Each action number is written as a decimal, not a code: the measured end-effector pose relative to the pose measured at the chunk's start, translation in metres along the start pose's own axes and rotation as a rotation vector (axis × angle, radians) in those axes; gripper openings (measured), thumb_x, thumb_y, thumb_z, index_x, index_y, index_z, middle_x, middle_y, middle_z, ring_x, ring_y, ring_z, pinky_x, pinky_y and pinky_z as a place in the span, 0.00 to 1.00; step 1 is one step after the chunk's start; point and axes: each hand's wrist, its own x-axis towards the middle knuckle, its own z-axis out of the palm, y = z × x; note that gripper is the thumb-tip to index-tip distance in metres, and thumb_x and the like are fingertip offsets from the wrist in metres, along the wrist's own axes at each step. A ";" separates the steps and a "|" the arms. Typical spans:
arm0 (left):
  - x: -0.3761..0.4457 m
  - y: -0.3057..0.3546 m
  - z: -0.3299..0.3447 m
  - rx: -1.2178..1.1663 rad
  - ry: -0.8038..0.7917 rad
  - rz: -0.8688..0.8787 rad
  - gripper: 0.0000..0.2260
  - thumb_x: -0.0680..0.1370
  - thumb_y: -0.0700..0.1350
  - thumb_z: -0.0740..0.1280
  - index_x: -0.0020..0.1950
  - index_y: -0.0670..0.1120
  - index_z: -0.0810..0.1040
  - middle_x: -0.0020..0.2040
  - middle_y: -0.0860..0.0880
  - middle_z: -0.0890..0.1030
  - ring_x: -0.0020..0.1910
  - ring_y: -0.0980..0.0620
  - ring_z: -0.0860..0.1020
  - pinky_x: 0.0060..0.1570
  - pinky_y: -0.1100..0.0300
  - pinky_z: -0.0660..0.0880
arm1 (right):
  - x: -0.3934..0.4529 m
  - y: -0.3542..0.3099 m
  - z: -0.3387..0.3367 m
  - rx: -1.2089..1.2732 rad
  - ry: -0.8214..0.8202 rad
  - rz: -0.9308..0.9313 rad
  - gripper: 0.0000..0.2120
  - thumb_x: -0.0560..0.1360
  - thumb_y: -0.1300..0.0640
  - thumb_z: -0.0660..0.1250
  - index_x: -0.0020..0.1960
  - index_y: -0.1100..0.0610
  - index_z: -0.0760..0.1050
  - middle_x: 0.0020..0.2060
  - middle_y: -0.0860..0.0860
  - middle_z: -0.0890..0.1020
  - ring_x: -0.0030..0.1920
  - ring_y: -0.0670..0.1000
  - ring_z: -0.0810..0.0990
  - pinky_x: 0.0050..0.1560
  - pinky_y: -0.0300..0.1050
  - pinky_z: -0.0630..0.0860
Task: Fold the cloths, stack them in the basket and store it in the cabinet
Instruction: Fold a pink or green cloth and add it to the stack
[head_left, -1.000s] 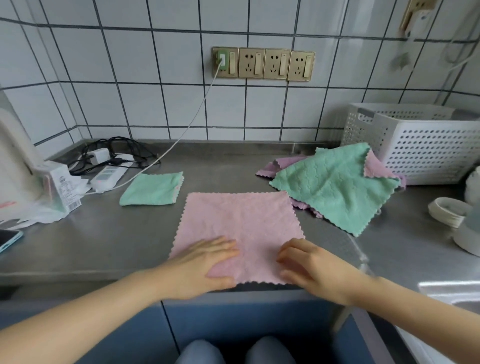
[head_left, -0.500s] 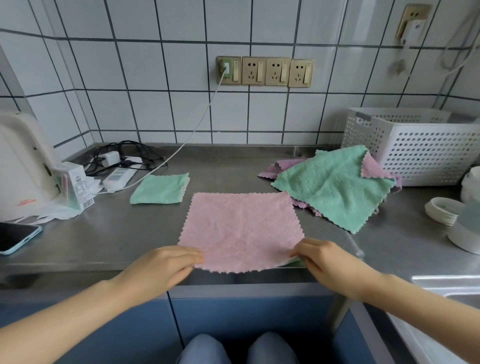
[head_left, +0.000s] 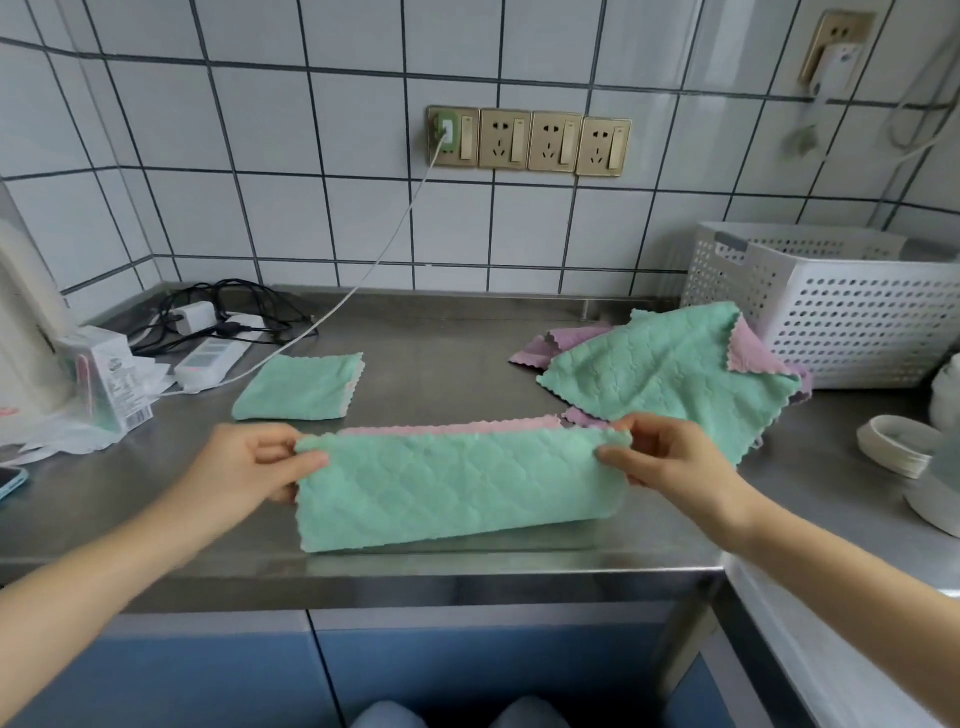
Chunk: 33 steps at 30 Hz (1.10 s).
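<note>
Cloth (head_left: 457, 493) is lying at front of tabletop (head_left: 426, 374), near half being folded over, green side up w/ pink edge showing behind. Left hand (head_left: 244, 467) & right hand (head_left: 670, 467) are each pinching a corner. Risk: corners going down uneven, skewing the fold; loose grip dropping an edge.

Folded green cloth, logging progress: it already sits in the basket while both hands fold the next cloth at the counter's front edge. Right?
Not quite. The head view shows the folded green cloth lying on the counter, left of centre, not in the basket. The rest holds: the left hand and right hand pinch the next cloth at the front edge.
</note>
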 end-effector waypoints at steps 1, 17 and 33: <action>0.013 -0.004 0.003 -0.009 0.032 -0.052 0.08 0.71 0.36 0.73 0.33 0.44 0.79 0.25 0.53 0.79 0.25 0.63 0.75 0.29 0.68 0.76 | 0.015 0.002 0.004 0.065 0.031 0.051 0.06 0.74 0.60 0.70 0.45 0.63 0.78 0.36 0.52 0.81 0.38 0.47 0.79 0.38 0.37 0.76; 0.089 -0.067 0.028 0.196 0.138 -0.247 0.11 0.73 0.40 0.71 0.34 0.40 0.73 0.26 0.46 0.69 0.22 0.52 0.67 0.24 0.64 0.68 | 0.114 0.056 0.035 -0.207 0.168 0.295 0.07 0.74 0.56 0.70 0.45 0.60 0.78 0.30 0.50 0.75 0.26 0.50 0.73 0.26 0.38 0.72; 0.066 -0.041 0.026 0.756 0.267 0.204 0.03 0.73 0.38 0.69 0.45 0.44 0.79 0.34 0.53 0.73 0.36 0.49 0.75 0.41 0.53 0.75 | 0.082 0.039 0.035 -0.597 0.325 -0.156 0.05 0.77 0.63 0.62 0.47 0.59 0.77 0.40 0.53 0.81 0.39 0.52 0.79 0.39 0.43 0.76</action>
